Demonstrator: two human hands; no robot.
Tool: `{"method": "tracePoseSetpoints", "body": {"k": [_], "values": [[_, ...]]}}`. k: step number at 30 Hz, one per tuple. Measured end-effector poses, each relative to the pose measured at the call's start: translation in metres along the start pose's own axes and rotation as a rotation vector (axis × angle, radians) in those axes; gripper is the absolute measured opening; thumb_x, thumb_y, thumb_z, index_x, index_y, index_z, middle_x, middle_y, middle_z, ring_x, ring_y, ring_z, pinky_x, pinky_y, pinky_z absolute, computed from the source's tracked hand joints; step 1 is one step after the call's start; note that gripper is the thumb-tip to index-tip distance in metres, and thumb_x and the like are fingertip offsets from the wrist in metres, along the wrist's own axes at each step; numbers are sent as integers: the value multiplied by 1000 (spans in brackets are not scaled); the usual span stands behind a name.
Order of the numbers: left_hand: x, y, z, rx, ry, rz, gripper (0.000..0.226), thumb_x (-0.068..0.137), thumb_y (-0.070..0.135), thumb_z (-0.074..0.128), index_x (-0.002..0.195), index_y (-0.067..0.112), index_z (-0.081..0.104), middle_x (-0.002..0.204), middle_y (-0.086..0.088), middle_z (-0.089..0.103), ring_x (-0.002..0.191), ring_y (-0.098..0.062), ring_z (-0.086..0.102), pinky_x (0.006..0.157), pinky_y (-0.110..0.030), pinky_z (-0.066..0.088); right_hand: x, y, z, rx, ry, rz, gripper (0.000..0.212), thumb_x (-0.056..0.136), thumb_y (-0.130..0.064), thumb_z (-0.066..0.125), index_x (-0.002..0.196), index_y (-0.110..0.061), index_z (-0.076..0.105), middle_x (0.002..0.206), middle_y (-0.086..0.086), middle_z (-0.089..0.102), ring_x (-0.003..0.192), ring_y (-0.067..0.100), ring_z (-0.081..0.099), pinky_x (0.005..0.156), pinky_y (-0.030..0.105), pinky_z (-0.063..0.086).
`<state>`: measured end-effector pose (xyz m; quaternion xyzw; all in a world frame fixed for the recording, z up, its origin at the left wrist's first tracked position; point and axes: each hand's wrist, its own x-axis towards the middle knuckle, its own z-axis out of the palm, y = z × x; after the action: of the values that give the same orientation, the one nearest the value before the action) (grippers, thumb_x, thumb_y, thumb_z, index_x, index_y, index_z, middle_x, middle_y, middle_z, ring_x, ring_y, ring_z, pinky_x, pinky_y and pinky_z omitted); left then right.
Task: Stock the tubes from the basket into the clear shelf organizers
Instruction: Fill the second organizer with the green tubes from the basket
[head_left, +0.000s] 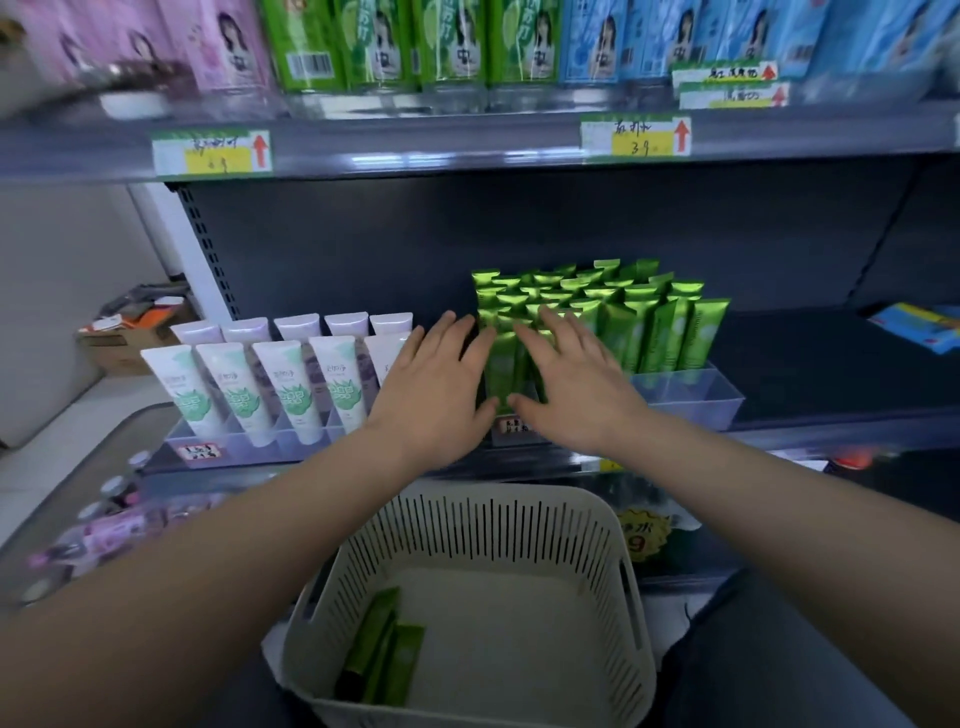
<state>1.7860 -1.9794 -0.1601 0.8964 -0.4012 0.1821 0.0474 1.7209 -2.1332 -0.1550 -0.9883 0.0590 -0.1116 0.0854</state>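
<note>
Green metallic-foil tubes (649, 332) stand upright with their flat crimped ends up, packed in close rows inside a clear plastic shelf organizer (685, 392) on the dark middle shelf (805, 364). They overlap too much for me to give a sure count. Their skins are glossy and catch the light, and the bodies are slim and flat-sided.

I count three loose green tubes (382, 649) of the same kind lying flat, side by side, in the near left corner of the cream plastic basket (519, 525). It sits below the shelf edge, and its rounded walls are cut with narrow vertical slots.

From my feed, the left hand (431, 384) and the right hand (571, 384) are both spread flat with straight fingers laid against the front left rows of standing tubes. The thumbs nearly meet low on one front tube. Neither hand curls round anything.

To the left, five smooth white tubes with green leaf print (291, 384) stand in a second clear organizer (234, 447); the fifth is partly hidden by the left hand. Five pale lilac tubes (296, 325) stand behind them.
</note>
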Motion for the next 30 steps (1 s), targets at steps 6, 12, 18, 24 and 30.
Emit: {"method": "tracePoseSetpoints", "body": {"k": [6, 12, 18, 24, 30], "values": [[-40, -8, 14, -8, -43, -37, 75, 91, 47, 44, 150, 15, 11, 156, -7, 15, 146, -22, 7, 120, -40, 8, -20, -24, 29, 23, -52, -38, 77, 90, -49, 48, 150, -26, 5, 159, 1, -7, 146, 23, -9, 118, 42, 3], [-77, -17, 38, -6, -119, -52, 76, 91, 50, 42, 150, 14, 11, 156, -7, 16, 146, -22, 8, 119, -42, 10, -35, -39, 70, 42, -140, -56, 79, 90, -48, 48, 151, -24, 4, 159, 3, -7, 146, 23, -7, 120, 42, 3], [-107, -29, 69, -8, -213, -52, 75, 91, 47, 45, 150, 13, 12, 156, -7, 16, 146, -22, 7, 120, -39, 4, -46, -50, 115, 70, -257, -44, 79, 90, -49, 49, 150, -21, 6, 159, 4, -6, 146, 23, -6, 120, 41, 2], [-127, -49, 111, -37, -305, -77, 72, 85, 35, 54, 147, 9, 26, 152, -11, 29, 144, -25, 20, 118, -39, 11, -52, -62, 152, 124, -385, -47, 76, 91, -47, 49, 150, -19, 10, 158, 7, 0, 146, 25, -1, 119, 38, 2], [-117, -63, 141, -156, -475, -101, 68, 88, 23, 48, 148, 10, 18, 154, -7, 20, 143, -21, 17, 116, -31, 15, -46, -66, 196, 157, -506, -22, 77, 89, -48, 51, 149, -16, 16, 158, 8, 5, 145, 25, 6, 119, 39, 9]]}}
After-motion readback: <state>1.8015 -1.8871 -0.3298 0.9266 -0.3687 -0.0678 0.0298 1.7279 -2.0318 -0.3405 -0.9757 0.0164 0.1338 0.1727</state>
